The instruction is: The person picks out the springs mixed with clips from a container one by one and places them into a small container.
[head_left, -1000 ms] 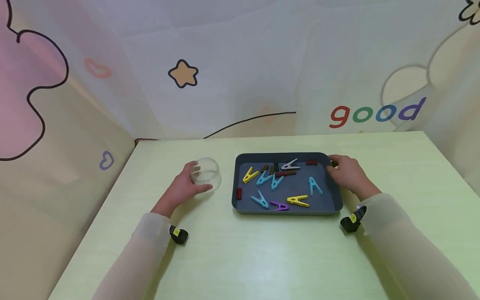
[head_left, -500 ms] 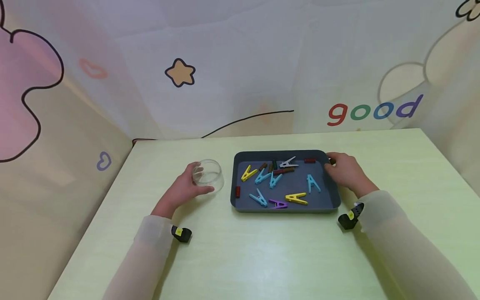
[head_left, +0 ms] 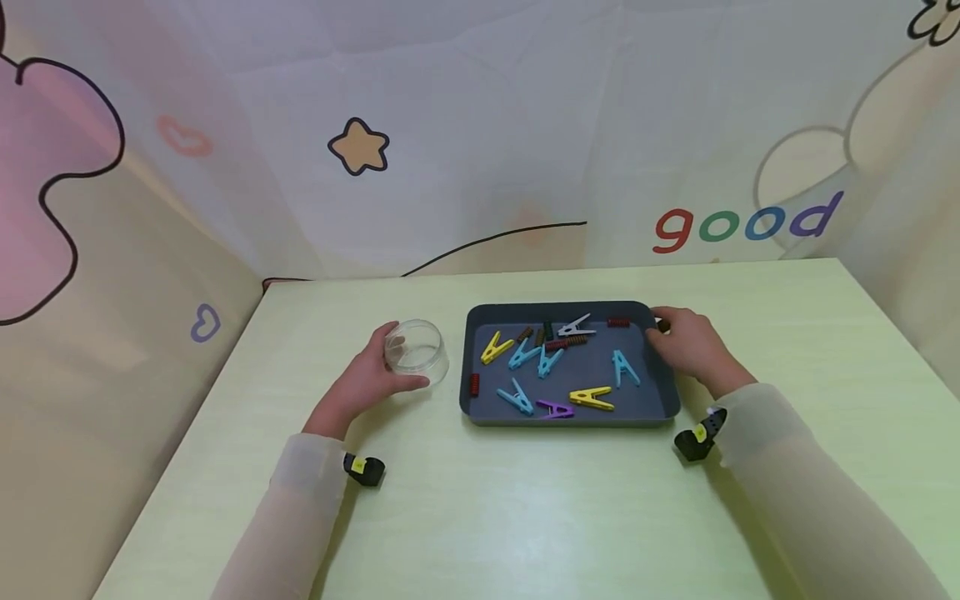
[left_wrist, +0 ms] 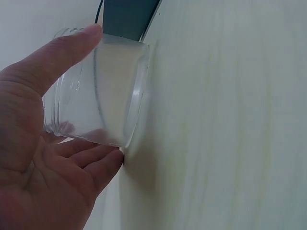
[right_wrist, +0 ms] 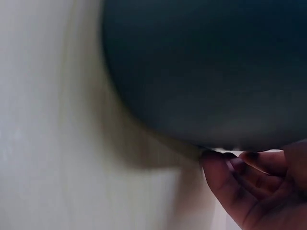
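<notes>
Before you: pale table (head_left: 480,533). Behind: creased backdrop (head_left: 480,108); orange star (head_left: 358,147), "good" lettering (head_left: 747,223) your right, pink shape (head_left: 45,125) your left. Soft glare (head_left: 528,492) on table.

Between the clear jar (head_left: 417,360) in my left hand (head_left: 366,379) and the tray (head_left: 570,422) I have a narrow lane of bench (head_left: 517,517), opening wide toward me; the tray's raised rim and scattered clothespins (head_left: 581,397) obstruct low crossing, while my right hand (head_left: 693,347) blocks its right end.

The jar (head_left: 417,353) is left of the tray (head_left: 581,367)
</notes>
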The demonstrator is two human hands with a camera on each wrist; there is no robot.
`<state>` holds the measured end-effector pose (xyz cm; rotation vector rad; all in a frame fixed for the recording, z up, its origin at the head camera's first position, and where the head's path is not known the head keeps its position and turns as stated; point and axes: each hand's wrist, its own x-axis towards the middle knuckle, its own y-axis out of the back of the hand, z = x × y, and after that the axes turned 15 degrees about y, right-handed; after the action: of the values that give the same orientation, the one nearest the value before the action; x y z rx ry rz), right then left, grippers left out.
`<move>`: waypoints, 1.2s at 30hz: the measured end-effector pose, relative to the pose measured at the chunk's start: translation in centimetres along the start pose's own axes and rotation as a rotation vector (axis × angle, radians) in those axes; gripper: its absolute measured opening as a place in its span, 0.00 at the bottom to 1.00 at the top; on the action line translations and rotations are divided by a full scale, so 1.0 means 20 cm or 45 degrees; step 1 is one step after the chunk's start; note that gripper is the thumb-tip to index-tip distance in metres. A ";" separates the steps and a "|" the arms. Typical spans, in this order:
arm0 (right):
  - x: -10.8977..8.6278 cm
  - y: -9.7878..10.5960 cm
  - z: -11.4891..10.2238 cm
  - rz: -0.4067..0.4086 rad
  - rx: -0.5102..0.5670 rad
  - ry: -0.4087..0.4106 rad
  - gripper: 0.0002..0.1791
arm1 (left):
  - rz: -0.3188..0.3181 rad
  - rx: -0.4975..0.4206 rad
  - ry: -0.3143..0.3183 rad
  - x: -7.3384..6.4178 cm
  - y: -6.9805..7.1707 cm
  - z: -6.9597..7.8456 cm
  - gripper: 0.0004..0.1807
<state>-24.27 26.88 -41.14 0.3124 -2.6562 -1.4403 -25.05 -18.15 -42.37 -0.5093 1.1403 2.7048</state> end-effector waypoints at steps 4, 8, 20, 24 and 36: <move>-0.01 0.00 -0.01 0.025 -0.033 0.006 0.30 | 0.011 -0.019 -0.008 0.00 0.00 0.00 0.62; -0.02 0.01 -0.02 0.083 -0.071 0.036 0.31 | 0.012 -0.031 -0.024 0.01 -0.01 0.01 0.60; -0.03 0.00 -0.15 0.264 -0.089 0.132 0.24 | -0.010 -0.192 -0.059 0.04 -0.04 -0.01 0.56; -0.02 -0.02 -0.19 0.262 -0.083 0.133 0.23 | -0.003 -0.235 -0.046 0.04 -0.05 -0.02 0.55; 0.00 -0.01 -0.26 0.256 -0.001 0.155 0.22 | -0.003 -0.282 -0.089 0.05 -0.07 -0.03 0.54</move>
<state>-23.32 22.41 -38.48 0.1236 -2.5082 -1.3179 -25.53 -17.58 -43.95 -0.4417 0.8272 2.8381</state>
